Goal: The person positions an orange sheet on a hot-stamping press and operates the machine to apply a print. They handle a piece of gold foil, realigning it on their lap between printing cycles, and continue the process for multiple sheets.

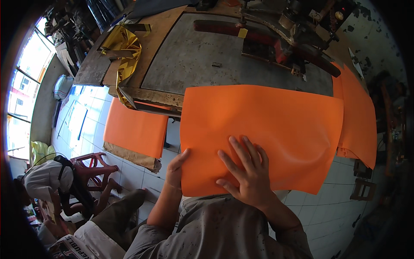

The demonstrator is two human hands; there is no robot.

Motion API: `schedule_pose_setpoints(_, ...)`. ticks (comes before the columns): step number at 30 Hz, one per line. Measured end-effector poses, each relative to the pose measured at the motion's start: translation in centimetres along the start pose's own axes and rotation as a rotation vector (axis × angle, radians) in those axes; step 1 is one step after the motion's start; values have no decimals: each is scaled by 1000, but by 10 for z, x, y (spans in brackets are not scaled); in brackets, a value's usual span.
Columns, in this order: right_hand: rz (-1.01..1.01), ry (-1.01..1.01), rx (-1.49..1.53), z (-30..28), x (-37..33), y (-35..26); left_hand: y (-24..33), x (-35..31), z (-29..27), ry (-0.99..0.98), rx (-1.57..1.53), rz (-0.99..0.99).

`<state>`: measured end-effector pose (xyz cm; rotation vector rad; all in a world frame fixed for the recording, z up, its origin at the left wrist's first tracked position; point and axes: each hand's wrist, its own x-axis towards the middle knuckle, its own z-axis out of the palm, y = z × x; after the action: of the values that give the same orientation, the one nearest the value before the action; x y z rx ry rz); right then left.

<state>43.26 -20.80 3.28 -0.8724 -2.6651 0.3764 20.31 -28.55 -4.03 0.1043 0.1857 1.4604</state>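
Observation:
A large orange sheet (pixel 267 110) spans the space in front of me. Its far edge overlaps the grey metal plate (pixel 177 56) of the worktable, and its near edge reaches my body. My left hand (pixel 175 170) grips the sheet's left edge, thumb on top, with the other fingers hidden underneath. Spread fingers of my right hand (pixel 246 172) lie flat on the near middle of the sheet. The sheet bulges and creases towards its right side. To the right, more orange sheets (pixel 360 116) lie at the table's edge.
Another orange stack (pixel 136 129) rests on brown paper (pixel 129 156) at the left. Gold foil (pixel 129 60) hangs over the table corner. A machine with a red bar (pixel 276 43) stands at the back. People (pixel 47 179) and a dark red stool (pixel 90 172) are at the lower left.

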Motion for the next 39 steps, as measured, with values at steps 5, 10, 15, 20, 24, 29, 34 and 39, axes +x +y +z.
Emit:
schedule_pose_setpoints(5, 32, 15, -32, 2, 6, 1, -3, 3, 15, 120, 130, 30)
schedule_pose_setpoints(10, -14, 7, -37, -9, -10, 7, -1, 2, 1, 138, 58, 20)
schedule_pose_setpoints(15, 40, 3, -42, -9, 3, 4, -6, 4, 6, 55, 22, -25)
schedule_pose_setpoints(20, 130, -1, -1, -14, 3, 9, -4, 4, 1, 207, 112, 28)
schedule_pose_setpoints(24, 218, 173, -174, -16, -10, 52, 0, 1, -12, 211, 62, 83)
schedule_pose_setpoints(29, 395, 473, 439, -11, -28, 60, 3, 0, -21, 214, 67, 63)
schedule_pose_setpoints(34, 204, 346, 137, -10, 9, 33, 2, 1, -20, 198, 22, 62)
schedule_pose_setpoints(39, -63, 40, 409, 18, 8, -1, 0, 6, -7, 256, 53, 44)
